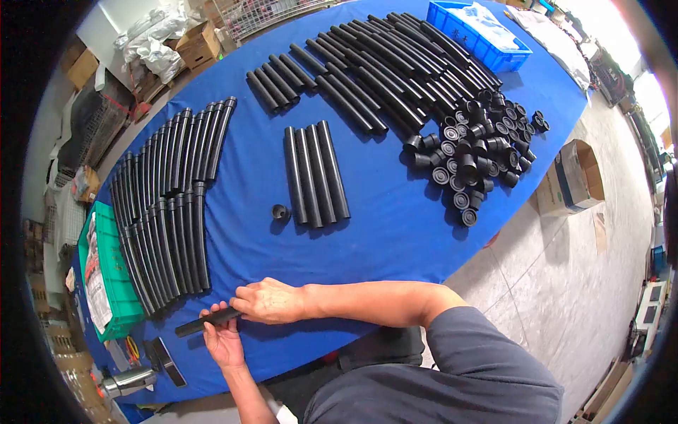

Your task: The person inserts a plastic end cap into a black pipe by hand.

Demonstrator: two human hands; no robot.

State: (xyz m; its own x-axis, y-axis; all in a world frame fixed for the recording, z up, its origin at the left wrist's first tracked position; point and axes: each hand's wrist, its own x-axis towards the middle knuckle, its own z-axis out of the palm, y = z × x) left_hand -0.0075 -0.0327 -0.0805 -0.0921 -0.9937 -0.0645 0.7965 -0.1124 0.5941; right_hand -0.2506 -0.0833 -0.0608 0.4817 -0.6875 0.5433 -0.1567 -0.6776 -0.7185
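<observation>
A short black plastic tube (189, 327) is held low over the front left of the table. My left hand (224, 344) grips it near its middle, palm up with the thumb along its side. Closed over the tube's right end is my right hand (268, 301), whose fingers hide that end. Beyond my hands, a small group of black tubes (316, 173) lies side by side. One loose black end cap (280, 212) sits just left of them. To the left, capped tubes (169, 205) form two rows.
Many black tubes (395, 63) cover the far side of the blue cloth (395, 233), with piled caps (466, 152) at their right. A blue crate (484, 35) stands behind, a green crate (116, 283) at left. A silver cylindrical tool (128, 381) lies front left; a cardboard box (572, 180) is off the right edge.
</observation>
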